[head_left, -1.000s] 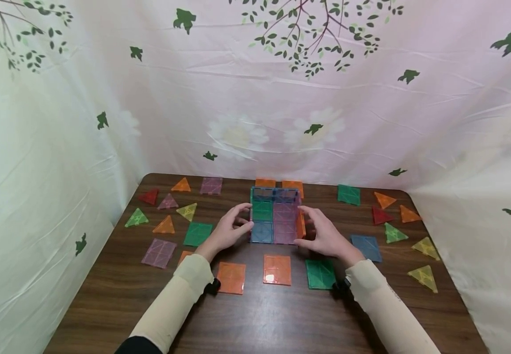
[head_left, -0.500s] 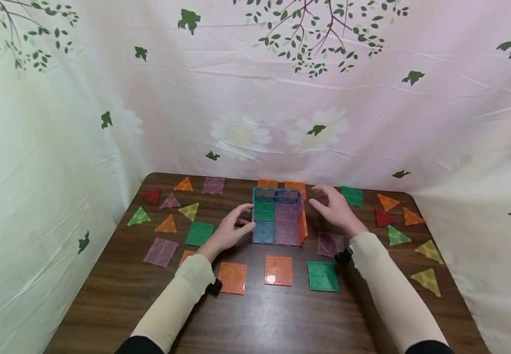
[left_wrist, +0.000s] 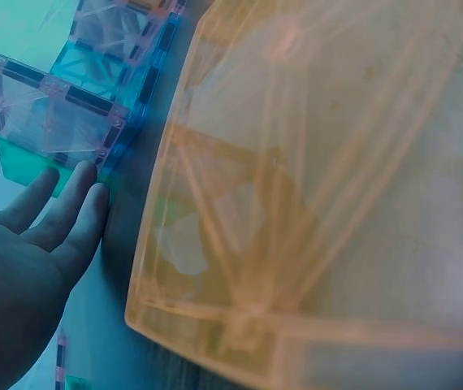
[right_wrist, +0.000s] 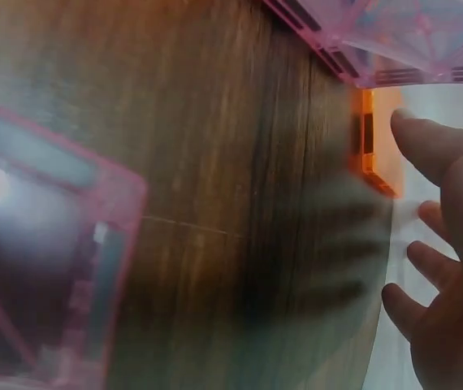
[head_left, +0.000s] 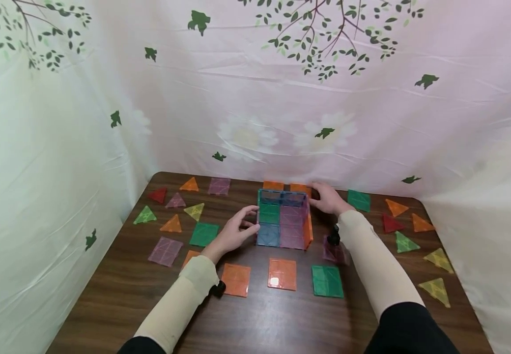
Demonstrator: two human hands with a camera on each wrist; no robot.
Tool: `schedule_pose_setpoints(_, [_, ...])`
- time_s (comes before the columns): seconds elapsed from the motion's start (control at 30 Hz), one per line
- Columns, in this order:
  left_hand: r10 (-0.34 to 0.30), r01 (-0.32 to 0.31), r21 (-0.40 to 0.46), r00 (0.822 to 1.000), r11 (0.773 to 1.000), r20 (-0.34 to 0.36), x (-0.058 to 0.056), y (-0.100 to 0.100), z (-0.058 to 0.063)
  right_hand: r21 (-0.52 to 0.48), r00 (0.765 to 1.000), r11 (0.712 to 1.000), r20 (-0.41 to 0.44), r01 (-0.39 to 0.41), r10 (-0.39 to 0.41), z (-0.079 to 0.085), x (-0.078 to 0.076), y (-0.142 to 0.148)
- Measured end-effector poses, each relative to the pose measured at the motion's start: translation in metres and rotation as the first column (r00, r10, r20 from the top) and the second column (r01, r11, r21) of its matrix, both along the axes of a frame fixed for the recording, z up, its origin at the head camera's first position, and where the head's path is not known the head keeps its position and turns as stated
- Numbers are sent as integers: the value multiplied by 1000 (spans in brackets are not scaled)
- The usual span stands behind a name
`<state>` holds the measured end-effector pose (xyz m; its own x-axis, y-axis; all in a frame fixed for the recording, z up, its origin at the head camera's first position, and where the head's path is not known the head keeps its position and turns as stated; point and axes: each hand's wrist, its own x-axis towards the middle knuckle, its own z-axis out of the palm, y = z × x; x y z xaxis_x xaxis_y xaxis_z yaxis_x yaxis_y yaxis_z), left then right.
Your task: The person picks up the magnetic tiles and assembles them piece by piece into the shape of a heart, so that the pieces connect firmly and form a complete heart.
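Note:
A box-like build of translucent magnetic tiles stands mid-table, with a purple tile (head_left: 292,233), a blue tile (head_left: 268,235) and a green tile (head_left: 269,213) in its floor. Blue tiles (head_left: 283,198) form its back wall; an orange tile (head_left: 308,232) stands on its right side. My left hand (head_left: 236,232) is at the left wall, fingers extended, its fingertips touching or very near a wall tile (left_wrist: 57,118). Behind the build's right back corner, my right hand (head_left: 328,199) reaches to a flat orange tile (head_left: 300,187); its fingers are spread around that tile (right_wrist: 384,142) without a visible grip.
In front lie orange tiles (head_left: 282,274) and a green tile (head_left: 327,281); a purple tile (head_left: 332,250) lies under my right wrist. Loose triangles flank both sides, such as a yellow one (head_left: 436,291) and a red one (head_left: 157,195). A printed curtain (head_left: 255,98) hangs behind the table.
My right hand has left the build's right wall, lifted away and moved back to the orange tile behind it. My left hand stays at the left wall. The head view shifts slightly.

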<state>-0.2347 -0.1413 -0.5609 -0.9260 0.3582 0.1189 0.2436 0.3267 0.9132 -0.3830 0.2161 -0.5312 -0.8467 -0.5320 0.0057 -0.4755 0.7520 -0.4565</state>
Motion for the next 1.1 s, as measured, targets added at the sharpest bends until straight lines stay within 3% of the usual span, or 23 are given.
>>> schedule_pose_setpoints(0.2, [-1, 1, 4, 1000, 1000, -3, 1, 1, 0, 106, 998, 994, 42, -41, 36, -1, -3, -3])
schedule_pose_setpoints(0.43, [-5, 5, -1, 1000, 1000, -14, 1, -2, 0, 127, 999, 991, -9, -39, 41, -2, 0, -1])
schedule_pose_setpoints(0.63, [-13, 13, -26, 1000, 1000, -25, -4, -6, 4, 186, 1000, 982, -11, 19, -17, 6, 3, 6])
schedule_pose_setpoints(0.77, [50, -56, -53, 994, 997, -98, -17, -12, 10, 148, 996, 985, 0, 92, -93, 12, 12, 22])
schedule_pose_setpoints(0.9, [98, -127, -131, 973, 983, -207, -41, -20, 16, 24, 990, 989, 18, 143, -143, 21, 24, 36])
schedule_pose_setpoints(1.0, [56, -124, -238, 961, 963, -272, -62, -22, 16, -92, 984, 980, 44, 175, -171, 29, 37, 47])
schedule_pose_setpoints(1.1, [-18, -88, -334, 953, 938, -301, -79, -18, 16, -228, 978, 952, 88, 204, -189, 37, 54, 54])
